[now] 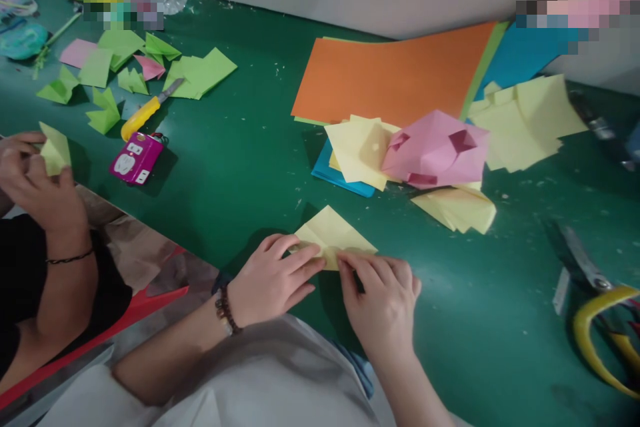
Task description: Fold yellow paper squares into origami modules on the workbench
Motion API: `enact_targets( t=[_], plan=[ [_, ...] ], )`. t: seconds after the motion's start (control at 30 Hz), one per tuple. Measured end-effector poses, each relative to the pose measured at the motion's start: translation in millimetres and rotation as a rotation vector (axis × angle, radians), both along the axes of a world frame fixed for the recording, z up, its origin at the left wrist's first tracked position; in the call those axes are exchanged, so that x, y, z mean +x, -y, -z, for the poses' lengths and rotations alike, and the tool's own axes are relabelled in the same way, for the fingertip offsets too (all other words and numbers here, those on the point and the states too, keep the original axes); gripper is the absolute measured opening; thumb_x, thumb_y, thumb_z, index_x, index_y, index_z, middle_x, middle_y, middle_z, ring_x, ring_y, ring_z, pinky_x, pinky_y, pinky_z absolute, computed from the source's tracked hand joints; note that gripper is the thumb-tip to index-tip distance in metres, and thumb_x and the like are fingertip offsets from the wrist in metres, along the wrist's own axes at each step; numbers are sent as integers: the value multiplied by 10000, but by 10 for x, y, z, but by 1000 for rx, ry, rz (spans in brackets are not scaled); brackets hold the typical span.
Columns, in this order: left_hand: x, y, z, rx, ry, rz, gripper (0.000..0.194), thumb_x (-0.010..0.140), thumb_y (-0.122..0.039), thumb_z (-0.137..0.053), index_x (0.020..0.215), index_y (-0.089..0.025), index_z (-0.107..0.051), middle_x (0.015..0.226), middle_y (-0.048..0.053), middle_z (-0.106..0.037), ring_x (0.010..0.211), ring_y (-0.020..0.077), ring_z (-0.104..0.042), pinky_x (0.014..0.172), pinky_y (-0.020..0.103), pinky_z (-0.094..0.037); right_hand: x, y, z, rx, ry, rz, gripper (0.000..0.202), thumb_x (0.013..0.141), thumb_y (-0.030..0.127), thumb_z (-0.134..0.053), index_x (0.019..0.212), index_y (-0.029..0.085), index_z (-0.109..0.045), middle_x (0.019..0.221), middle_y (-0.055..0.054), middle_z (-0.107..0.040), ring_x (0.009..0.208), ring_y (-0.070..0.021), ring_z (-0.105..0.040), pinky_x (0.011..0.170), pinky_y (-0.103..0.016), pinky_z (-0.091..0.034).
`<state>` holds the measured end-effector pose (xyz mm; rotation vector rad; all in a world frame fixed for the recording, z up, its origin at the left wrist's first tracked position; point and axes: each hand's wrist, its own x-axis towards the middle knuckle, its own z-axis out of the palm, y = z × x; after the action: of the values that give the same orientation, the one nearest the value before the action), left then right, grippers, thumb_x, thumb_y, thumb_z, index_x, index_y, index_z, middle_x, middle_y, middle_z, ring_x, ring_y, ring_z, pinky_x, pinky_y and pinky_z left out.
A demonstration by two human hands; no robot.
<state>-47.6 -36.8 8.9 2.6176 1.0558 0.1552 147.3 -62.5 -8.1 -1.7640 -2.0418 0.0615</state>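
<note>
A pale yellow folded paper (pixel 334 230) lies on the green table right in front of me, one corner pointing away. From the left, my left hand (pixel 277 273) rests on it with fingers stretched out across its near edge. My right hand (pixel 383 290) pinches the paper's near right edge between thumb and forefinger. Just beyond sit a pink folded paper shape (pixel 440 150) with openings in it, a stack of pale yellow sheets (pixel 357 147) and a blue folded paper (pixel 343 173) partly under them. More pale yellow papers (pixel 460 210) lie beside the pink shape.
Large orange sheets (pixel 395 77) lean at the back. Yellow-handled scissors (pixel 590 307) lie at the right. Leftward are a yellow utility knife (pixel 147 113) with its blade out, a purple plug adapter (pixel 136 159) and green paper pieces (pixel 200 73). A co-worker's hands (pixel 37 180) hold yellow-green paper.
</note>
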Motion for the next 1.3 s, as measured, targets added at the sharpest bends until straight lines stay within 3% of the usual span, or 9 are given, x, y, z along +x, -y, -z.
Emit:
enact_targets(
  t=[0.13, 0.3, 0.5, 0.67, 0.77, 0.97, 1.03, 1.2, 1.3],
  plan=[
    [-6, -94, 22, 9, 30, 35, 295, 977, -356, -458, 1207, -228, -593, 1305, 31, -572, 1139, 217, -456, 942, 367, -380, -2, -13, 8, 37, -1, 6, 86, 884, 256, -608, 875, 215, -683, 806, -31, -719, 827, -207, -532, 701, -339, -323],
    [-56, -281, 74, 82, 70, 221, 292, 991, -357, -440, 1165, -222, -631, 1301, 7, -607, 1095, 185, -479, 937, 330, -363, -12, -10, -7, 39, 11, 2, 74, 881, 247, -612, 864, 209, -674, 789, -31, -712, 825, -211, -524, 694, -338, -317],
    [-90, -403, 107, -8, 202, 224, 275, 976, -347, -454, 1174, -280, -632, 1222, -35, -659, 1067, 203, -476, 1044, 400, -303, -8, 6, -6, 82, 92, 7, 52, 869, 260, -629, 873, 210, -642, 795, -45, -683, 821, -219, -511, 686, -340, -316],
    [-87, -406, 63, -136, 294, 160, 463, 936, -223, -355, 1391, -170, -419, 1118, 40, -688, 1099, 218, -477, 1112, 428, -265, 5, 31, -29, 139, 179, -50, 161, 864, 243, -623, 716, 213, -569, 703, -46, -606, 764, -210, -474, 652, -338, -294],
    [-92, -405, 55, -150, 314, 161, 555, 916, -196, -319, 1469, -163, -272, 1131, 41, -683, 1104, 225, -474, 1114, 449, -264, -75, 37, -42, 115, 169, -104, 236, 882, 256, -595, 660, 217, -525, 633, -31, -562, 727, -207, -454, 634, -343, -278],
    [-99, -401, 68, -138, 296, 172, 579, 909, -169, -312, 1483, -179, -236, 1156, 25, -679, 1118, 223, -461, 1128, 465, -253, -354, 73, -28, 63, 43, -189, 263, 898, 234, -561, 645, 222, -488, 606, -13, -555, 676, -192, -445, 634, -341, -282],
    [-93, -400, 80, -132, 267, 164, 562, 901, -164, -335, 1461, -170, -290, 1155, 32, -677, 1118, 218, -466, 1138, 460, -249, -370, 131, -53, 45, -73, -202, 220, 888, 254, -585, 689, 221, -497, 643, -6, -595, 688, -183, -474, 641, -329, -299],
    [-73, -400, 132, -105, 194, 137, 503, 913, -234, -441, 1409, -171, -389, 1167, 47, -664, 1102, 213, -494, 1144, 448, -262, -238, 319, -138, -78, -276, -145, 89, 871, 202, -575, 851, 222, -490, 997, -33, -708, 760, -158, -559, 685, -302, -367],
    [-77, -396, 152, -93, 194, 143, 492, 928, -275, -471, 1404, -176, -391, 1164, 45, -664, 1119, 212, -485, 1151, 450, -259, -209, 372, -141, -127, -290, -131, 91, 861, 164, -540, 861, 226, -474, 983, -31, -710, 731, -152, -568, 672, -296, -378]
  ],
)
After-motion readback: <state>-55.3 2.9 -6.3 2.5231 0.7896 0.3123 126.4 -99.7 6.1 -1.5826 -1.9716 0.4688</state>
